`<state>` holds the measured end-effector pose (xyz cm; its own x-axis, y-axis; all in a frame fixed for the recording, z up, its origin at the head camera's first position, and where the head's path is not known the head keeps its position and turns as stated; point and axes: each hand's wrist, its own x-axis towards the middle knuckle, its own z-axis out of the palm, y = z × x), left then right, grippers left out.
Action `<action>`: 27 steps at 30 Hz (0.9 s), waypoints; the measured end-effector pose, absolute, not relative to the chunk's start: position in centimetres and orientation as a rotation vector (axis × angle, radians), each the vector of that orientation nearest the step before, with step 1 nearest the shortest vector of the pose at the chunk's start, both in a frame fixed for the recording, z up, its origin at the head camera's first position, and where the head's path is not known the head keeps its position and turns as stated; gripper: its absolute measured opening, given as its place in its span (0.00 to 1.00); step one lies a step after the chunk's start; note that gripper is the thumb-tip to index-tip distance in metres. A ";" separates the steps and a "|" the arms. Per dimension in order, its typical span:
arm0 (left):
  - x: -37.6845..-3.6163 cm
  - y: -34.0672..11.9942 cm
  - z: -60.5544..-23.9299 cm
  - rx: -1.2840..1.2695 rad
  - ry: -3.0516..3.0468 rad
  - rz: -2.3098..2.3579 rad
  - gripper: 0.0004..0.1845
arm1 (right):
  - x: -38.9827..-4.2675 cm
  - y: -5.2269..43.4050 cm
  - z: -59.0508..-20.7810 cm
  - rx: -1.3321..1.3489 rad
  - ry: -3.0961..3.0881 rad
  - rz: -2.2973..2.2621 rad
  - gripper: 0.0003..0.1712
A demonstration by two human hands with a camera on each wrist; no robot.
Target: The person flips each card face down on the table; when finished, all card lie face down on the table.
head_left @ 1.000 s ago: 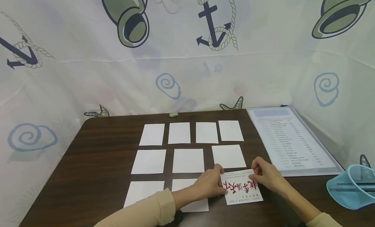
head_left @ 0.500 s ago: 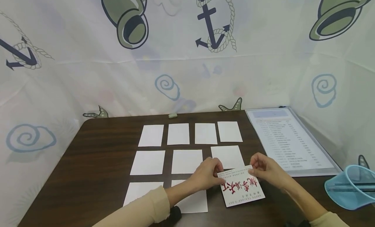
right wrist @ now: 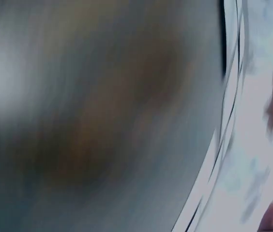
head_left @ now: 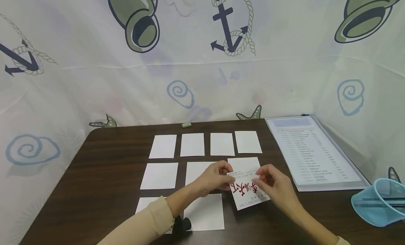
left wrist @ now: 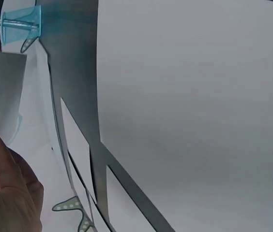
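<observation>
Between my two hands a white card [head_left: 245,190] printed with red characters is held up over the table, its near edge tilted downward. My left hand [head_left: 215,178] pinches the card's far left corner between thumb and fingers; in the left wrist view the card's plain back [left wrist: 3,92] faces the camera. My right hand [head_left: 276,185] pinches the same card near its far right corner. Behind the card lies a white blank card [head_left: 243,163] on the table, partly covered by it. Another blank card [head_left: 205,213] lies below my left wrist.
Several more blank white cards [head_left: 159,175] lie in rows on the dark wooden table [head_left: 95,181]. A printed sheet in a clear sleeve [head_left: 316,150] lies at the right. A blue cup [head_left: 376,202] holding dark sticks lies tipped at the right edge.
The printed card has risen from the table and shifted left and away from me. Both hands move with it, and its near edge now tilts down.
</observation>
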<state>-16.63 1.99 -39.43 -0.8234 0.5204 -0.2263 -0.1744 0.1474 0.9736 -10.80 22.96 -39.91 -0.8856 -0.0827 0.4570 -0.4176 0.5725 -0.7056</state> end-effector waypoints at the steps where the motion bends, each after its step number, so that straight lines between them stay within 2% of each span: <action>1: -16.6 2.0 -39.3 0.323 1.906 1.749 0.11 | -10.5 22.2 -39.8 0.496 -2.396 1.195 0.17; 5: -16.4 2.4 -39.1 0.312 1.896 1.861 0.11 | -9.8 20.0 -39.8 0.766 -2.296 1.017 0.16; 10: -15.7 2.7 -38.3 0.349 1.907 1.995 0.10 | -9.7 19.4 -39.5 0.796 -2.264 0.833 0.22; 15: -15.0 2.8 -37.2 0.458 1.951 2.089 0.13 | -10.2 19.5 -38.6 0.821 -2.147 0.698 0.18; 19: -14.9 2.5 -37.2 0.517 2.093 2.142 0.19 | -10.7 20.0 -37.8 0.786 -2.079 0.741 0.17; 23: -15.2 1.7 -38.1 0.360 2.280 2.198 0.20 | -11.1 20.9 -37.3 0.670 -2.124 0.927 0.08; 27: -15.6 0.9 -39.2 0.190 2.290 2.230 0.22 | -11.4 21.6 -37.3 0.504 -2.184 1.110 0.19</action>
<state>-15.56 0.95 -39.15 -0.9911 0.0430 0.1256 0.1267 0.0240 0.9916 -11.43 21.60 -37.28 -0.7287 -0.0516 0.6828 -0.5820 0.5722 -0.5778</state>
